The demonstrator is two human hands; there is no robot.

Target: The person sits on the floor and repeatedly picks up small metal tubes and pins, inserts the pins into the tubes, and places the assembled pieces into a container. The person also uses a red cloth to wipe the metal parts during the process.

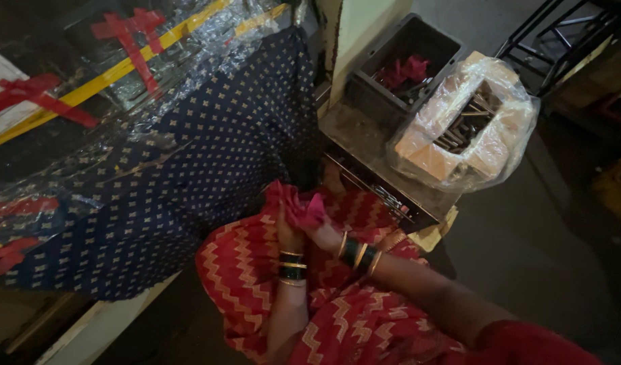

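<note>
Lying between both hands' fingers [291,220]: red cloth [302,206]

Left hand [288,230] and right hand [326,233] together clutch pink cloth [298,205] over lap, beside grey bin [392,51].

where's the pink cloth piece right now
In the head view, the pink cloth piece sits near the middle, held between the left hand and right hand, above the red zigzag fabric, just below the metal tray.
</note>
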